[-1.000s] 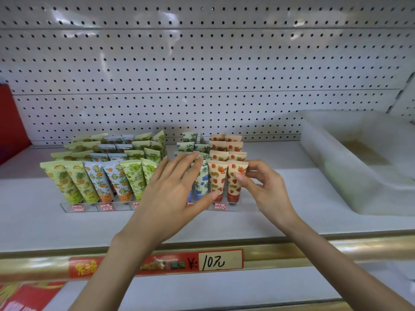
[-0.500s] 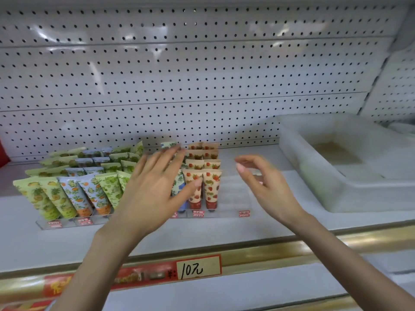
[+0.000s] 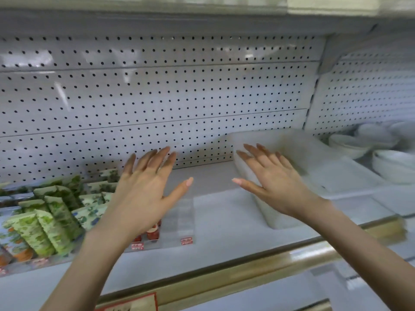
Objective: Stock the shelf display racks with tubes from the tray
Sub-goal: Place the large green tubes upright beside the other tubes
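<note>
Several patterned tubes stand upright in a clear display rack at the shelf's left. My left hand hovers over the rack's right end with fingers spread and nothing in it, hiding the strawberry tubes except their red caps. My right hand is spread flat against the near left wall of the translucent white tray, holding nothing. The rack's rightmost lane shows no tubes. No tubes show in the tray, which is blurred.
A white pegboard wall backs the shelf. Stacked white bowls sit beyond the tray at the right. A gold rail with a red price tag runs along the shelf's front edge.
Both hands have left the strawberry tubes and opened. The right hand moved right onto the tray, the left lifted, and the view swung right and upward.
</note>
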Demonstrator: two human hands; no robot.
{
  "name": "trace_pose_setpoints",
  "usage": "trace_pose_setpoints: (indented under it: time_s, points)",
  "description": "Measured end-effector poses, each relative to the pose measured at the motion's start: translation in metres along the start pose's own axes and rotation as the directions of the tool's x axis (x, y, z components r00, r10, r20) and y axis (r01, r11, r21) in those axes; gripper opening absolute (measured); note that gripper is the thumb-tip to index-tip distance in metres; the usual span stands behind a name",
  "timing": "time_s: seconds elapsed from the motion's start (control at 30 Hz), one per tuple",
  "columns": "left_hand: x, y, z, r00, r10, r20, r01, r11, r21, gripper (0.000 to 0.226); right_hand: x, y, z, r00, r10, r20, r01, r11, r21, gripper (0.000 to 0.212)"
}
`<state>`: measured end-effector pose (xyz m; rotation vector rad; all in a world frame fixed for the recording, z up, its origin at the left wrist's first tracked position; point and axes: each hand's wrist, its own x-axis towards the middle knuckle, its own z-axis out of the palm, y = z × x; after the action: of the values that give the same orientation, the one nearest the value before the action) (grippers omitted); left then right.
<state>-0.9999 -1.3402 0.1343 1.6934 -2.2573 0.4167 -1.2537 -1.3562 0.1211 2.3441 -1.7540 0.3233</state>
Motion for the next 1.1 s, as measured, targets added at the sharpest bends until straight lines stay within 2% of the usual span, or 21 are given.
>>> trace_pose_setpoints:
  time_s: [0.1, 0.23, 0.37, 0.53, 0.63, 0.73, 0.8, 0.93, 1.0, 1.1]
  points:
    - [0.013, 0.023, 0.003, 0.999, 0.02, 0.026, -0.02, 1.0, 0.009, 0.097, -0.001, 0.029, -0.004, 0.998, 0.039, 0.047, -0.038, 0.999, -0.006, 0.101]
    - [0.028, 0.055, 0.009, 0.998, 0.061, 0.015, -0.061, 0.998, -0.009, 0.089, 0.001, 0.067, -0.005, 0.992, 0.075, 0.104, -0.075, 0.997, -0.001, 0.076]
    - [0.045, 0.086, 0.018, 0.996, 0.078, 0.05, -0.077, 0.997, -0.033, 0.095, 0.014, 0.103, -0.002, 0.984, 0.095, 0.153, -0.099, 0.995, 0.02, 0.071]
    - [0.071, 0.114, 0.034, 0.988, 0.105, 0.111, -0.096, 0.992, -0.081, 0.098, 0.04, 0.128, 0.006, 0.952, 0.09, 0.291, -0.102, 0.994, 0.027, 0.064]
    - [0.081, 0.127, 0.041, 0.983, 0.12, 0.139, -0.103, 0.987, -0.121, 0.084, 0.064, 0.126, 0.008, 0.901, 0.057, 0.431, -0.107, 0.99, 0.092, 0.053]
    - [0.083, 0.135, 0.045, 0.977, 0.129, 0.17, -0.103, 0.983, -0.154, 0.065, 0.081, 0.114, 0.021, 0.758, 0.0, 0.652, -0.284, 0.901, 0.33, 0.046]
    - [0.081, 0.134, 0.047, 0.977, 0.132, 0.17, -0.104, 0.981, -0.163, 0.064, 0.086, 0.107, 0.031, 0.677, -0.033, 0.736, -0.347, 0.867, 0.358, 0.036]
    - [0.076, 0.124, 0.049, 0.976, 0.125, 0.178, -0.087, 0.975, -0.205, 0.065, 0.086, 0.105, 0.042, 0.706, -0.055, 0.706, -0.385, 0.806, 0.448, 0.025]
    - [0.074, 0.121, 0.048, 0.977, 0.126, 0.17, -0.083, 0.967, -0.24, 0.068, 0.082, 0.106, 0.041, 0.688, -0.094, 0.719, -0.427, 0.749, 0.507, 0.022]
    - [0.073, 0.121, 0.048, 0.98, 0.112, 0.162, -0.056, 0.946, -0.318, 0.066, 0.08, 0.109, 0.035, 0.695, -0.175, 0.697, -0.475, 0.616, 0.628, 0.032]
